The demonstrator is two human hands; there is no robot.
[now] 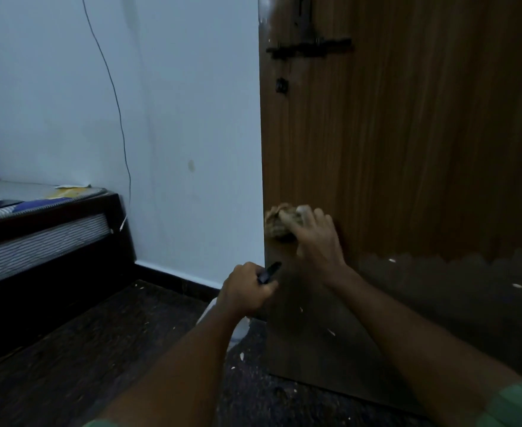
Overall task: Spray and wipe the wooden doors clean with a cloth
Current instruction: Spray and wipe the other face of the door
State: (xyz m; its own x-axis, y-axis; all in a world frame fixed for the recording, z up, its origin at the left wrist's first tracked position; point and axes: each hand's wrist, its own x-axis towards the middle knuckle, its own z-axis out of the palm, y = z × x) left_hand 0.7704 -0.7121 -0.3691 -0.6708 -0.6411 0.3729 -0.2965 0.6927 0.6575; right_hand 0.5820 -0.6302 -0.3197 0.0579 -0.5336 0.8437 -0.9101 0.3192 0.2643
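A brown wooden door (407, 149) fills the right side of the view, its left edge next to a white wall. My right hand (318, 238) holds a crumpled beige cloth (279, 221) against the door near that left edge, low down. My left hand (244, 289) grips a spray bottle; its black nozzle (269, 272) sticks out toward the door and a bit of its white body (238, 329) shows below my wrist. A black latch bolt (309, 49) sits high on the door.
A bed (44, 223) with a dark frame and striped mattress stands at the left, with a phone and papers on it. A thin black cable (115, 97) hangs down the white wall. The dark floor (115, 334) has small pale flecks.
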